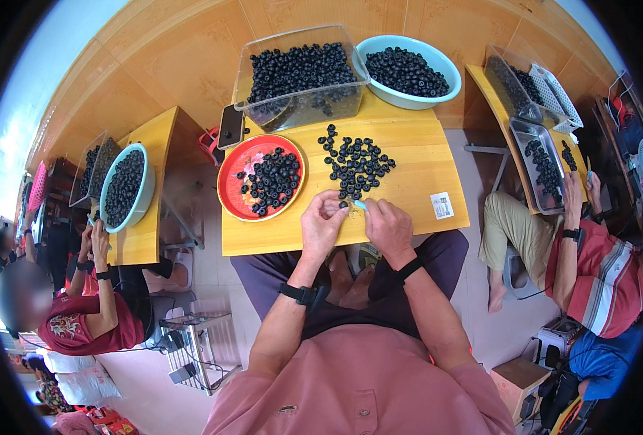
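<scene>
Just over the near edge of the yellow table, my left hand pinches a small round black part between thumb and fingertips. My right hand grips a slim tool with a light blue end. The tool's tip points left, close to the black part; whether they touch I cannot tell. Beyond my fingers lies a loose pile of the same black parts, several with a hole showing. Left of the pile, a round red tray holds more of them.
At the table's back stand a clear plastic bin and a light blue basin, both full of black parts. A phone lies by the red tray. A white label sits near the right edge. People work at tables on both sides.
</scene>
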Demonstrator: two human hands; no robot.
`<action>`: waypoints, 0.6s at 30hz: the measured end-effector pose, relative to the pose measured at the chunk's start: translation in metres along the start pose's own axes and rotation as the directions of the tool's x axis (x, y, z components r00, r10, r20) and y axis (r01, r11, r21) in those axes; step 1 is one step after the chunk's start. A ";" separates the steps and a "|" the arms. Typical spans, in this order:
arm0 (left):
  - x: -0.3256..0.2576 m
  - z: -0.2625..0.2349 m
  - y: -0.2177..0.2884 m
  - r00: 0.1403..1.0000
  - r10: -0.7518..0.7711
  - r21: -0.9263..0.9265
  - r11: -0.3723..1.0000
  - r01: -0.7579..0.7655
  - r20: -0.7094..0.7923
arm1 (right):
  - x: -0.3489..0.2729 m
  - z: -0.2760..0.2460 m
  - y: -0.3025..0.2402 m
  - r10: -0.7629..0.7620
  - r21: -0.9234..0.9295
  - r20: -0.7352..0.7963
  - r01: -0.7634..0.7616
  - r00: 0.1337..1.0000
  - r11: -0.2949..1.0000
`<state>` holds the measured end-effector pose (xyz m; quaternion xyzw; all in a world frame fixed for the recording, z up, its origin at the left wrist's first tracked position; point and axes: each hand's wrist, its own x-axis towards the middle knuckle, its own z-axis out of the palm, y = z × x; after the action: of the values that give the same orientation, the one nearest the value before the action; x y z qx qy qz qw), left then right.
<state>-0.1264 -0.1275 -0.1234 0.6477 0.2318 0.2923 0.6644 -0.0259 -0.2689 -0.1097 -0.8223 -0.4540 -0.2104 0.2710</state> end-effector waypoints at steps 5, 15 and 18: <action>0.000 -0.001 0.000 0.997 0.083 0.191 0.978 -0.080 -0.006 | 0.000 -0.003 0.000 -0.008 0.008 -0.011 0.008 1.000 1.000; 0.001 0.000 -0.002 0.988 0.156 0.103 0.983 -0.153 -0.019 | -0.002 -0.004 -0.001 0.015 0.041 -0.022 -0.014 1.000 0.999; 0.001 -0.003 -0.006 0.981 0.191 0.204 0.962 -0.183 -0.023 | -0.002 -0.003 -0.001 0.018 0.036 -0.021 -0.017 1.000 0.999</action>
<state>-0.1275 -0.1249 -0.1294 0.7242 0.2121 0.3425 0.5597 -0.0281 -0.2714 -0.1081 -0.8190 -0.4476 -0.2085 0.2924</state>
